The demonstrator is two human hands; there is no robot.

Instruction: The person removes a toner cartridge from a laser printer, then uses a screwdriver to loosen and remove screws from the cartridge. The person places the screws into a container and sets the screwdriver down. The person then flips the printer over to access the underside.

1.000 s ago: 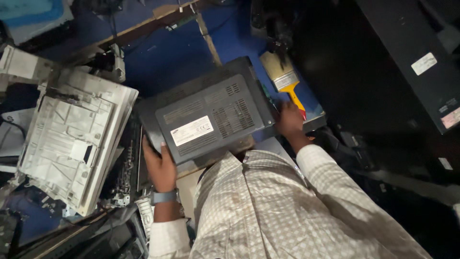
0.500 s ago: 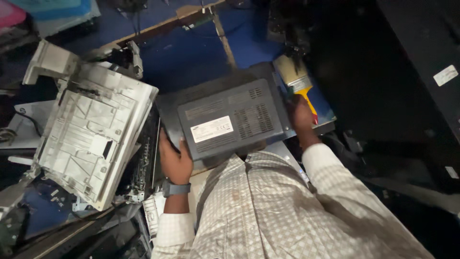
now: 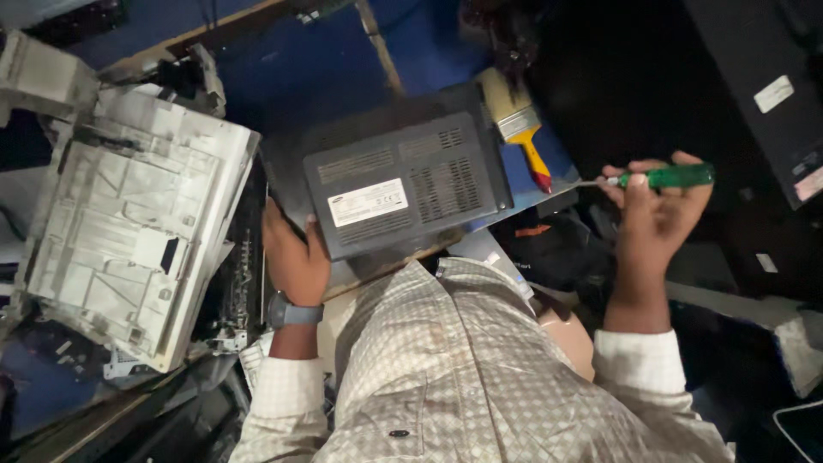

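One dark grey vented casing (image 3: 403, 184), white label; left hand (image 3: 294, 257) grips edge, right hand (image 3: 656, 210) fingers clench green screwdriver (image 3: 660, 177).

Dim overall, right side nearly black. Light falls from upper left, brightest on the grey plastic panel (image 3: 129, 231). Slight motion blur, edges soft.

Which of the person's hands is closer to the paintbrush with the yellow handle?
The right hand, holding a green-handled screwdriver, is just right of the paintbrush. The left hand grips the grey device on its far side.
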